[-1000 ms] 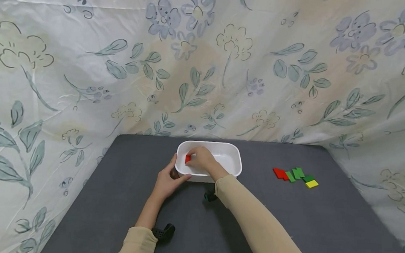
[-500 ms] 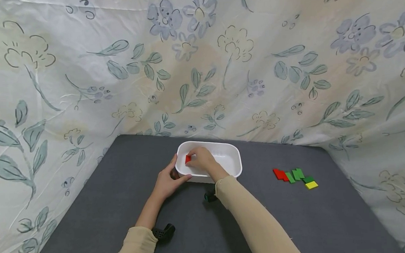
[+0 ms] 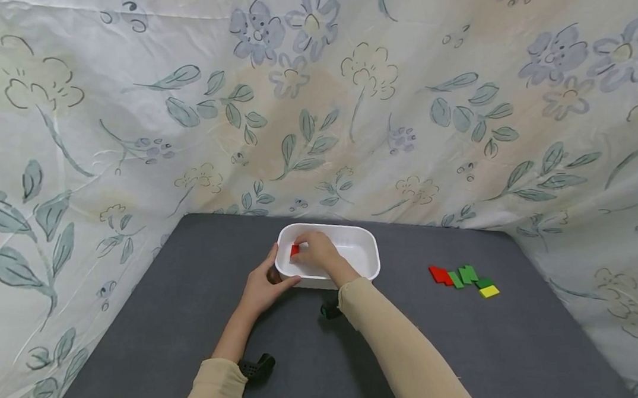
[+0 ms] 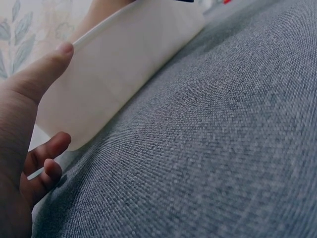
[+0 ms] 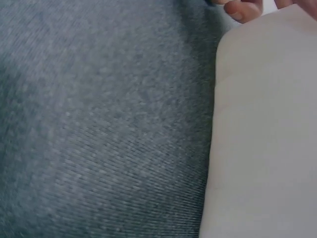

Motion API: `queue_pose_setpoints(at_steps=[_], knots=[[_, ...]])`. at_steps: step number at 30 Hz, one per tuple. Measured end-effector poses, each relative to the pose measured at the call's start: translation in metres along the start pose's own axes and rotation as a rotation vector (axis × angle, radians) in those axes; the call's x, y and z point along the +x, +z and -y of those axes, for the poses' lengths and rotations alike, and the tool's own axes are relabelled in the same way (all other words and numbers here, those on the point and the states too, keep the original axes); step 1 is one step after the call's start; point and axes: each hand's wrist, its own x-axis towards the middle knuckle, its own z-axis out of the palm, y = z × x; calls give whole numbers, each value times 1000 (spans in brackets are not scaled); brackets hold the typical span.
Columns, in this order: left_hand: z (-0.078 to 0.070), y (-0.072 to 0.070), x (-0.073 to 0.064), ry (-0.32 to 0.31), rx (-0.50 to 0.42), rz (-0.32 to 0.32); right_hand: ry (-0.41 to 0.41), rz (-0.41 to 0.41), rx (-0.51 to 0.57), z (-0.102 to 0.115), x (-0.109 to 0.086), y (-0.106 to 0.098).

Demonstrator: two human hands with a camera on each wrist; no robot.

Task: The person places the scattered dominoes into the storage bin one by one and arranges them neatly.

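A white plastic tub [image 3: 363,255] with rounded corners stands near the back of the table. My left hand [image 3: 261,287] grips its left end, thumb along the front rim and fingers around the far side. In the left wrist view, the thumb [image 4: 47,69] presses the rim of the tub [image 4: 119,69], with curled fingertips by its lower corner. My right hand [image 3: 318,250] reaches inside and pinches a small red tile [image 3: 294,250] at the tub's left end. In the right wrist view the tub's wall [image 5: 262,129] fills the right side; the red tile is hidden there.
Right of the tub lie several flat tiles: red ones [image 3: 440,275], green ones [image 3: 467,274], a darker green one [image 3: 484,282] and a yellow one [image 3: 489,291]. Dark grey cloth [image 3: 507,339] covers the table. A floral curtain [image 3: 368,102] hangs behind.
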Motion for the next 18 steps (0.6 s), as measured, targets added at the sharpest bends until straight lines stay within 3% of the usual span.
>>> queue_pose_setpoints(at_steps=[8,13,18], knots=[[3,1,1,10,-11,3,-140,-101,-8,-5,-4,-10],[3,1,1,6,1,-4,-157,-87,21,-4,-16,-22],[0,1,1,-6,11,-5,-202,-140,43,-4,-34,-37]])
